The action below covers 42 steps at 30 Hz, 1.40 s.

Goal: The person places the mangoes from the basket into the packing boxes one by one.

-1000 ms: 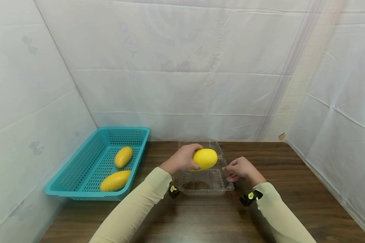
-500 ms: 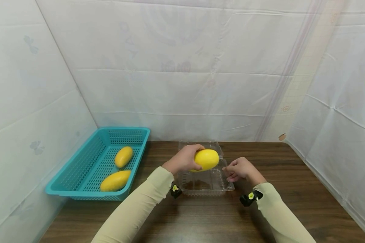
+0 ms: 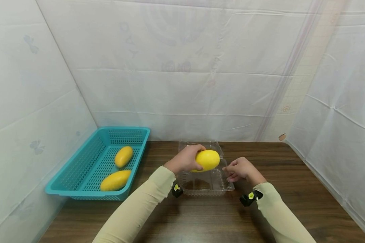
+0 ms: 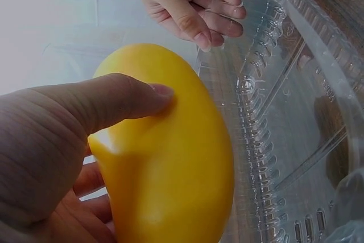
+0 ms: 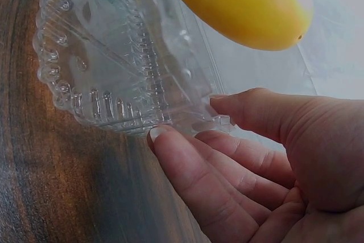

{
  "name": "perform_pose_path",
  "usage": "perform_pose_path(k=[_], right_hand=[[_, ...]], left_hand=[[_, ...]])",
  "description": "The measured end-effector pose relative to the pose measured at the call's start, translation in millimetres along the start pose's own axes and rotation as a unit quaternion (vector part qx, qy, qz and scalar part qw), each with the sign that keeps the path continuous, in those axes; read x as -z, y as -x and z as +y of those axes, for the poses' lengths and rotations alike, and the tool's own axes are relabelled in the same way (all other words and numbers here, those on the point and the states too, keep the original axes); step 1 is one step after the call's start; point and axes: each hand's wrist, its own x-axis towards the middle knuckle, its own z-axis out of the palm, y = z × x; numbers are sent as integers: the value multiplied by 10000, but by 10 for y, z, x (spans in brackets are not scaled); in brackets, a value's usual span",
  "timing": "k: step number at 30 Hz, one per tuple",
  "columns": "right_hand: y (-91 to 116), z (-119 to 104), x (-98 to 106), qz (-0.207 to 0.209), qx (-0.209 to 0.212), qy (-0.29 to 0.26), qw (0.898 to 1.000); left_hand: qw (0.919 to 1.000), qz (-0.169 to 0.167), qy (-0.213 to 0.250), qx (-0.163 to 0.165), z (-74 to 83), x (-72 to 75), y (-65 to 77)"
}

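Observation:
A yellow mango [image 3: 208, 160] is gripped by my left hand [image 3: 187, 158], thumb on the near face and fingers behind, as the left wrist view shows. It hangs above a clear plastic clamshell container [image 3: 211, 184] whose lid [image 3: 214, 145] stands raised at the back. At the container's right edge my right hand [image 3: 241, 168] pinches the rim between thumb and fingers. The right wrist view has the rim by the thumb [image 5: 250, 109], with the mango above it. Part of the container is hidden behind the left hand and mango.
A turquoise perforated basket [image 3: 137, 165] stands at the left with two more mangoes, one farther back [image 3: 123, 157] and one nearer [image 3: 115, 181]. The dark wooden table [image 3: 292, 189] ends at white sheeted walls [image 3: 182, 84] behind and at both sides.
My left hand and the mango have shifted slightly to the right and a little lower over the container. The right hand and the basket have stayed in place.

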Motion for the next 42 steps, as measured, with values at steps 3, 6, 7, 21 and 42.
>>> perform_pose_path(k=[3,6,7,21,42], right_hand=[[5,-5,0,13,5,18,10000],[4,-5,2,16,11,35,10000],[5,-6,2,16,12,38,10000],[-18,6,5,64,-28,60,10000],[-15,7,6,44,-60,14,10000]], left_hand=[[10000,-30,-16,21,-5,-13,-6],[10000,-48,-14,37,-10,-26,-12],[10000,-52,-12,41,-10,-30,-13],[9999,-118,1,32,10,-33,-2],[9995,-243,-219,19,-34,-54,-30]])
